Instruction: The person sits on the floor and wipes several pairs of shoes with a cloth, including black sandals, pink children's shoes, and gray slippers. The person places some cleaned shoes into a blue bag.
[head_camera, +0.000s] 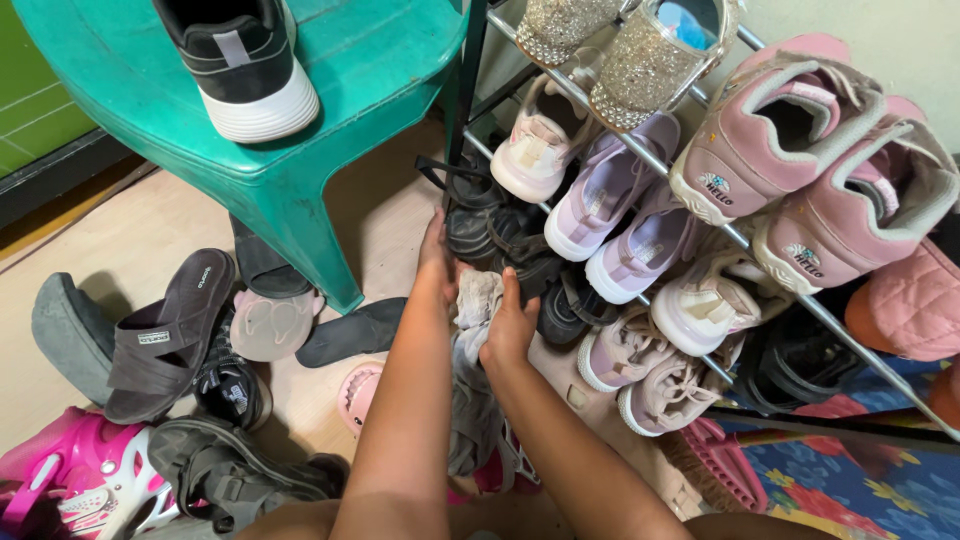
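Observation:
My right hand (510, 325) is closed around the top of a crumpled grey cloth (476, 300), which hangs down between my forearms. My left hand (437, 262) is stretched out edge-on against the cloth's left side. Its fingertips reach the black sandals (480, 228) on a low shelf of the metal shoe rack (640, 150), and its palm side is hidden. Both hands are low in front of the rack, beside lilac sneakers (610, 195).
A green plastic stool (300, 190) carrying a black-and-white sneaker (245, 65) stands at the left. Slippers, a brown slide (165, 335), grey sandals (225, 470) and a pink skate (85, 475) litter the floor. The rack holds pink (800, 150), glittery and beige shoes.

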